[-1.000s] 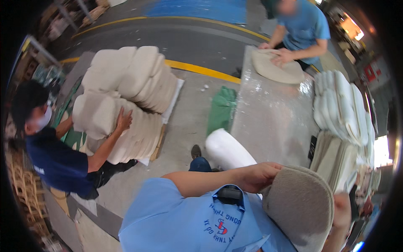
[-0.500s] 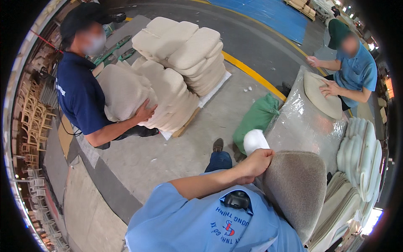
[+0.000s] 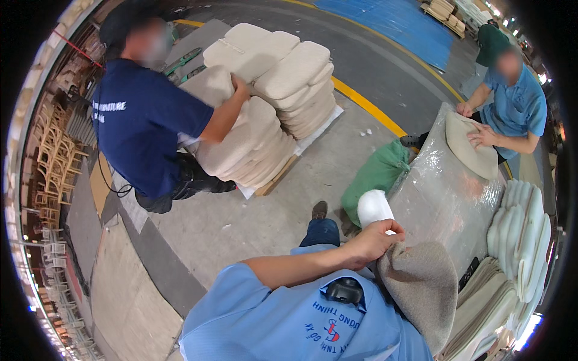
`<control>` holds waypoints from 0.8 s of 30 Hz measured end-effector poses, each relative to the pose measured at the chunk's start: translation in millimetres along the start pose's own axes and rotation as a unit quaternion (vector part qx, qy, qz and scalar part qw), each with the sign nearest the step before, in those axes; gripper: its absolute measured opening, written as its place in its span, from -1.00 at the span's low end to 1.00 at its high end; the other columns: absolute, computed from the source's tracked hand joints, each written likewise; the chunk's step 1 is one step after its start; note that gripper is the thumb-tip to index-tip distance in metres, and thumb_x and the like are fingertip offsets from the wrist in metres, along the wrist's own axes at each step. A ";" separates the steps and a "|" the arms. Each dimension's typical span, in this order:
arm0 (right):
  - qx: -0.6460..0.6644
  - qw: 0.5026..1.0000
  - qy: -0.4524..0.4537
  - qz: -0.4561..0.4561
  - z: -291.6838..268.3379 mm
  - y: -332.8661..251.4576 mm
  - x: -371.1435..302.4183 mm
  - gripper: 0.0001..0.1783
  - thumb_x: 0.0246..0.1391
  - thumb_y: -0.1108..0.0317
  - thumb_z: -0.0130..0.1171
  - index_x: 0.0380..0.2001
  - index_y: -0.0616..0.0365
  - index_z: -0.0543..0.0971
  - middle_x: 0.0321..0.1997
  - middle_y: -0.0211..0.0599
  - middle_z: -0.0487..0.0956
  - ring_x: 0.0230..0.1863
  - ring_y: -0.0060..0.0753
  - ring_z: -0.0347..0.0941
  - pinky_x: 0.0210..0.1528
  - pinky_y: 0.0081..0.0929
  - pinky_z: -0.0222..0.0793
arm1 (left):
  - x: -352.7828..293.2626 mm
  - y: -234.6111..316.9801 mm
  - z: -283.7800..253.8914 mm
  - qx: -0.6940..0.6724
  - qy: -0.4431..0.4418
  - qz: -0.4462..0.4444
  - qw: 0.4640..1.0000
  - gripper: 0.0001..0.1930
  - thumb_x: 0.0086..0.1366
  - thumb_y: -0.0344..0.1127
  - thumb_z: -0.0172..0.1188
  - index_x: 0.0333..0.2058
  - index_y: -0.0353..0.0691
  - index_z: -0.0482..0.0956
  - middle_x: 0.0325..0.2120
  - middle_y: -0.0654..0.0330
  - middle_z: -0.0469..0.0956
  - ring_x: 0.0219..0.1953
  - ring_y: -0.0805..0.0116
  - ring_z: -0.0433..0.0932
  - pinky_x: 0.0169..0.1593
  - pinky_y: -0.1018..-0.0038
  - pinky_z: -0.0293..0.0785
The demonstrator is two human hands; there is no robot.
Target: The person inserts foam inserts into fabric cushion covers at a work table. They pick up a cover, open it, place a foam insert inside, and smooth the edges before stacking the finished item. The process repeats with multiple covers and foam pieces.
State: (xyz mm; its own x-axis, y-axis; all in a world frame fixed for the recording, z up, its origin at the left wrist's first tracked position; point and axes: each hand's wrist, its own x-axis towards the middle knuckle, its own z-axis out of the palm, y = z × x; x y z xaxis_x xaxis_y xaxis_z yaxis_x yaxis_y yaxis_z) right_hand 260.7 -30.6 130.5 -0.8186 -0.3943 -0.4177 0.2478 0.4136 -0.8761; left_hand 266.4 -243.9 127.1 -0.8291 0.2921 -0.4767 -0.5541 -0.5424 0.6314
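A grey-brown fabric cushion piece (image 3: pixel 424 289) is held up against the right side of my chest, its upper part folded and creased. My left hand (image 3: pixel 378 242) reaches across my body and pinches the top edge of this piece, its fingers closed. Just beyond those fingers is a white, rounded, soft-looking thing (image 3: pixel 374 207); I cannot tell what it is. My right hand does not show; the cushion piece covers that side.
A plastic-covered table (image 3: pixel 442 198) stands ahead right, a green sack (image 3: pixel 376 177) beside it. There a co-worker (image 3: pixel 515 114) handles a beige cushion (image 3: pixel 466 147). Cushion stacks (image 3: pixel 518 234) lie at right. Another co-worker (image 3: pixel 150 120) bends over beige cushion piles (image 3: pixel 259 138) at left.
The cushion piece went from flat and upright to folded at the top, and my left hand has shifted slightly down. The left co-worker has leaned over the pile; the right one now uses both hands.
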 end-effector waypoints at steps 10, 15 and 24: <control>-0.002 1.000 -0.026 0.002 3.6 2.5 14.3 -0.72 0.20 0.17 0.43 -0.38 0.17 0.69 -0.39 -0.32 0.67 -0.37 -0.49 0.59 -0.28 -0.44 0.49 | -1.2 -0.4 -7.2 -0.090 -0.045 -0.060 0.993 -0.66 0.52 -0.21 0.22 0.18 -0.13 0.50 0.09 0.22 0.59 0.10 0.43 0.59 0.14 0.41 0.52; -0.001 0.999 -0.036 0.001 4.8 1.4 17.3 -0.73 0.21 0.18 0.42 -0.37 0.18 0.69 -0.38 -0.32 0.67 -0.35 -0.49 0.59 -0.27 -0.44 0.49 | -6.7 10.4 -7.8 -0.168 -0.074 -0.056 0.981 -0.59 0.53 -0.23 0.19 0.28 -0.08 0.40 0.11 0.24 0.58 0.11 0.41 0.61 0.14 0.41 0.55; 0.002 0.999 -0.036 0.011 5.8 3.5 22.4 -0.75 0.22 0.21 0.40 -0.34 0.18 0.68 -0.35 -0.31 0.67 -0.33 -0.50 0.59 -0.25 -0.44 0.50 | 1.3 -15.3 -22.4 -0.199 -0.135 -0.081 0.967 -0.52 0.56 -0.09 0.13 0.34 -0.10 0.37 0.19 0.22 0.56 0.20 0.32 0.57 0.26 0.29 0.49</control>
State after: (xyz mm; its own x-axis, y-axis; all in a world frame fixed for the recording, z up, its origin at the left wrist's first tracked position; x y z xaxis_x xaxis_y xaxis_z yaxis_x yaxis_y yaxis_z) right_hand 246.2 -42.7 116.7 -0.7732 -0.4431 -0.4537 0.2677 0.4205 -0.8669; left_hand 275.5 -252.9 103.1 -0.7525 0.5645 -0.3392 -0.6507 -0.7167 0.2507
